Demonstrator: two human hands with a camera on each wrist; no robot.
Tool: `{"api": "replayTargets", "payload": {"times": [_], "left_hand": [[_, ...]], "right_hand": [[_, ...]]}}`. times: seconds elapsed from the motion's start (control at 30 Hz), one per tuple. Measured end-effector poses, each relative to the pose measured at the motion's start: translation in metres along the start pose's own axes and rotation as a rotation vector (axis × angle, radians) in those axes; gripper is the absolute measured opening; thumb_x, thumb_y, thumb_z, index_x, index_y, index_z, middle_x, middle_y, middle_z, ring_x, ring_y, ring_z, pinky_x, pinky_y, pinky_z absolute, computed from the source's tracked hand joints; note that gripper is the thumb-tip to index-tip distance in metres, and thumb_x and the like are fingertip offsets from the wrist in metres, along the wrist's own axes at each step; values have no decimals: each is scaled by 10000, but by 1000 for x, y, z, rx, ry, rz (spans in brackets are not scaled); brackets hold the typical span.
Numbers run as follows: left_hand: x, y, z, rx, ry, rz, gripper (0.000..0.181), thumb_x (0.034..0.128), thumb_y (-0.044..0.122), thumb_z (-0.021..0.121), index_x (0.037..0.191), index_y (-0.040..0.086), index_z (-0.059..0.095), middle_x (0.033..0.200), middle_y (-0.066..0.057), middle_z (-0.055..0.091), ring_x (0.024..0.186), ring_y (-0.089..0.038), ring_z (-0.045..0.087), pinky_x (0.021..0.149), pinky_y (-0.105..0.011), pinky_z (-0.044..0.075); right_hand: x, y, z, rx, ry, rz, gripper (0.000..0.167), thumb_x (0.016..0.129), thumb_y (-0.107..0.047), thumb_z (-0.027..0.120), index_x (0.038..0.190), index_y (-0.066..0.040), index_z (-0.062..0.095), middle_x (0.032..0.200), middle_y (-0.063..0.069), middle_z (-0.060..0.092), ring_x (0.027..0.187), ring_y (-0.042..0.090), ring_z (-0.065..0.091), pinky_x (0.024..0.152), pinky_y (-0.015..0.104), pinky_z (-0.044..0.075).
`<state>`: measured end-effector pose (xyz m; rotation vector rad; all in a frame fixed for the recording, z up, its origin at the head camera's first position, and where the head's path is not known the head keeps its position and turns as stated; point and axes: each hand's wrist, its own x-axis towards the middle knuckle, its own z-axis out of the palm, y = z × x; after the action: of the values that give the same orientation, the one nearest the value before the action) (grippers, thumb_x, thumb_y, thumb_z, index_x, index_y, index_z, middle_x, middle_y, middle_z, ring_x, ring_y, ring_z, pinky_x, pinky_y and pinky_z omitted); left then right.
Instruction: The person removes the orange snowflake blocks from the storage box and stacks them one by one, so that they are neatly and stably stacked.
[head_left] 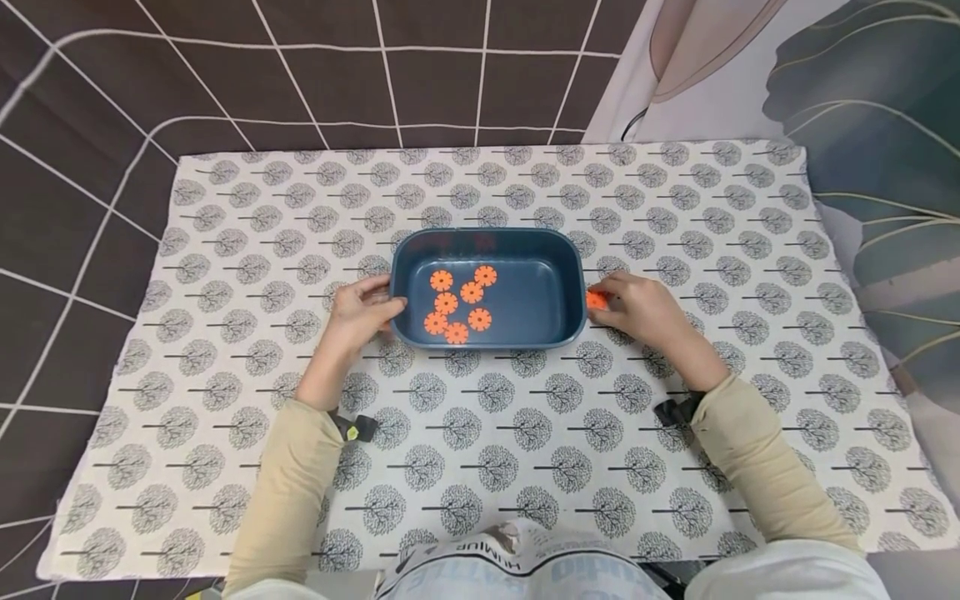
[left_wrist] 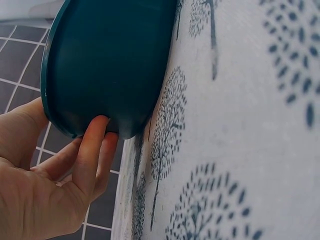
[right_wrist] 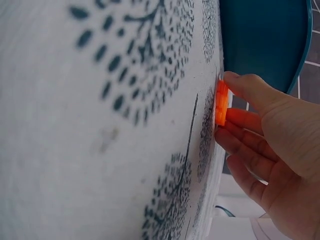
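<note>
Left hand is gripping a blue tub containing seven notched orange discs; right hand is pinching another orange piece outside

left hand | grips teal bin | thumb apparently over rim

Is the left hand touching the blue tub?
Touching. In the head view, the left hand grips the blue tub with its thumb over the rim.

Seven notched orange discs lie in an upright blue bin, another orange piece beside it.
</note>
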<state>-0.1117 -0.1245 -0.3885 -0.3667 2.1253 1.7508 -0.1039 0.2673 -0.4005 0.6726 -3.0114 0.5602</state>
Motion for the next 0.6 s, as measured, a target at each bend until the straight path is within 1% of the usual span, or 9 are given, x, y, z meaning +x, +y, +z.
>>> {"api": "replayTargets", "payload": {"times": [0.17,0.33,0.47,0.6], "left_hand": [[-1,-1,-1,-5,1,6,569,830,23,646,1359,19,438,1244,-209,569,771,-69,626,645,-231,591],[-1,-1,-1,2,4,-10,581,829,30,653,1366,24,431,1246,-202,571,797,-98,635,654,-243,594],[0,-1,0,20,-4,-16,588,825,40,660,1367,38,433,1241,-185,577,812,-121,636,654,-238,593],[1,1,0,32,1,-6,581,823,48,664,1360,45,445,1233,-176,580,806,-109,628,641,-226,589]], "right_hand": [[0,-2,-2,16,-42,44,424,775,-274,746,1097,-14,648,1023,139,652,849,292,631,763,455,550],[0,-1,-5,61,-92,98,475,806,-296,720,1181,-28,609,1095,149,645,906,285,626,808,463,537],[-2,-1,-14,85,-78,109,444,854,-267,671,1211,-18,588,1109,177,641,949,315,617,819,486,526],[-3,-4,-27,170,-12,101,404,872,-225,658,1208,-12,592,1122,179,640,1017,334,589,842,491,505]]}}
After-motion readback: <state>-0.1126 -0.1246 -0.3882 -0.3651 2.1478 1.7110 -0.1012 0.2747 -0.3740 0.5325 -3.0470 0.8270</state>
